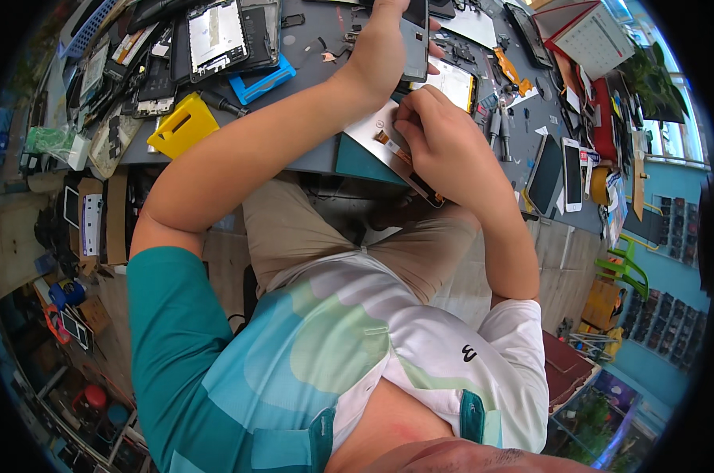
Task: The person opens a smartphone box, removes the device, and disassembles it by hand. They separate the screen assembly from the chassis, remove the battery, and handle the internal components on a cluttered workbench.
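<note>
Grey worktop [310, 154] fills the upper part of the view, crowded with phone parts from edge to edge, and the person sits tight against its near edge, teal and white shirt [294, 355] down below. Biggest piece in play is the pale flat panel [373, 130], lying on the worktop's near edge and tipping out over the lap, with a copper-coloured flex strip running along its back. Right hand [444, 142] is curled down on that panel, fingers bunched and thumb pinched in at the strip; fingertips are pressed together there, though whether they grip a small tool I cannot tell. Left hand [381, 47] reaches further up the worktop and is wrapped around a dark phone [414, 35], fingers closed over its edge, holding it upright just above the panel. Just beside the right hand lies a white screen with a yellow rim [455, 83]. Off to the left, well apart from both hands, sits a yellow plastic holder [184, 124], then a blue frame [264, 79] beyond it with an opened phone [217, 35] resting above. Over on the right, near the elbow, a white phone [572, 173] lies beside a dark one [544, 173].
</note>
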### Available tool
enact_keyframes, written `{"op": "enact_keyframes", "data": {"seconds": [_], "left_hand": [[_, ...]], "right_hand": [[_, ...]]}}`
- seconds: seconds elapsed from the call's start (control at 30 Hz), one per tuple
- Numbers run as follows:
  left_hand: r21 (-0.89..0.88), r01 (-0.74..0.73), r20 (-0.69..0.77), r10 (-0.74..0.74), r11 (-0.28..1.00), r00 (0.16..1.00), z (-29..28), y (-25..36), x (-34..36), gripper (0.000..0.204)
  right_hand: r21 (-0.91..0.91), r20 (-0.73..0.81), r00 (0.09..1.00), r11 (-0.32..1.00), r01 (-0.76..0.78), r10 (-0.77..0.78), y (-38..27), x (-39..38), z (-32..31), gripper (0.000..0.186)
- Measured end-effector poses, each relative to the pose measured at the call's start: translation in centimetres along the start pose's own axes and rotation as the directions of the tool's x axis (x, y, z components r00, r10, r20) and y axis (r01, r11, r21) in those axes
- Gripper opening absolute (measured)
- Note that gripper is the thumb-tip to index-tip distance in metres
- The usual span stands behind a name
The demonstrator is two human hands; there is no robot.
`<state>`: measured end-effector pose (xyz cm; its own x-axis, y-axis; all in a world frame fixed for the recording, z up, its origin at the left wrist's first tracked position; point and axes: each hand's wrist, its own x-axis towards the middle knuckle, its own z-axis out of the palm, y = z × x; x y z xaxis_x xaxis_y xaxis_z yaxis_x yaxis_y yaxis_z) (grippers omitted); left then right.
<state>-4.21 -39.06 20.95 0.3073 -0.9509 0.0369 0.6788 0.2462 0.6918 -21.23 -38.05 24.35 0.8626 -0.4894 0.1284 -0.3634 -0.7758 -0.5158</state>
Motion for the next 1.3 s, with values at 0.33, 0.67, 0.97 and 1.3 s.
{"op": "enact_keyframes", "data": {"seconds": [0.33,0.67,0.97,1.3], "left_hand": [[0.032,-0.132,0.046,0.130,0.991,0.990,-0.6,-0.8,1.0,0.030],[0.061,-0.074,0.049,0.071,0.995,0.996,0.1,-0.2,0.5,0.030],[0.075,-0.081,0.093,0.074,0.994,0.993,0.0,-0.5,0.8,0.033],[0.117,-0.090,0.071,0.082,0.989,0.994,0.0,0.0,0.5,0.034]], "right_hand": [[-0.021,0.023,0.998,0.998,0.056,-0.056,-0.2,-0.3,-0.3,0.013],[0.156,-0.035,0.998,0.986,0.052,-0.047,-0.7,-1.3,-1.2,0.012],[0.244,-0.286,0.946,0.966,-0.085,0.155,2.1,-2.9,-5.2,0.014],[0.100,-0.060,0.991,0.987,0.129,-0.123,0.6,-0.2,-0.7,0.014]]}}
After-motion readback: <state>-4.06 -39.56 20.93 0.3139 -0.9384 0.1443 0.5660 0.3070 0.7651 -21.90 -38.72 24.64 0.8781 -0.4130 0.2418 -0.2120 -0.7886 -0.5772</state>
